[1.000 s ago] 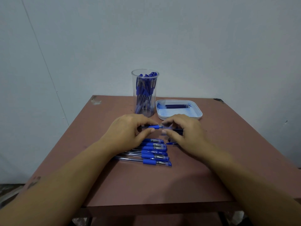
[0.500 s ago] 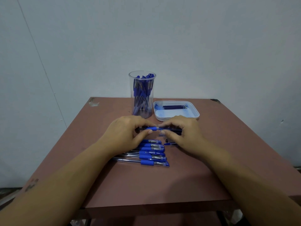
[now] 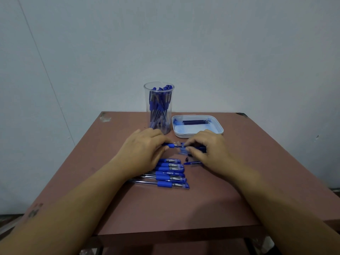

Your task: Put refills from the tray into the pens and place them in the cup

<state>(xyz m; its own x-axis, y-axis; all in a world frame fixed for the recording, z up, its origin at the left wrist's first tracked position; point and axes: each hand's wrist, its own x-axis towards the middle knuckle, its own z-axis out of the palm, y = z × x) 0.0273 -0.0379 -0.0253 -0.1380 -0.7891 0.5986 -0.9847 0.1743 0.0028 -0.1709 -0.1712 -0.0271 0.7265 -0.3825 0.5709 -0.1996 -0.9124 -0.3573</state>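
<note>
A blue pen (image 3: 173, 145) is held level above the table between both hands. My left hand (image 3: 142, 148) grips its barrel end and my right hand (image 3: 207, 147) pinches the cap end. Behind them stands a clear cup (image 3: 159, 107) with several blue pens upright in it. To its right lies a white tray (image 3: 217, 127) holding dark refills (image 3: 196, 122). A row of several blue pens (image 3: 169, 174) lies on the table just under my left hand. A small dark tip piece (image 3: 186, 159) and a loose blue cap (image 3: 192, 163) lie beside my right hand.
The brown table (image 3: 174, 208) has chipped back corners and a near edge close to my forearms. A plain pale wall stands behind it. Part of the floor shows at the lower left.
My hands have drawn slightly apart along the pen, exposing more of its clear middle section. The camera view has shifted a little; nothing else on the table moved.
</note>
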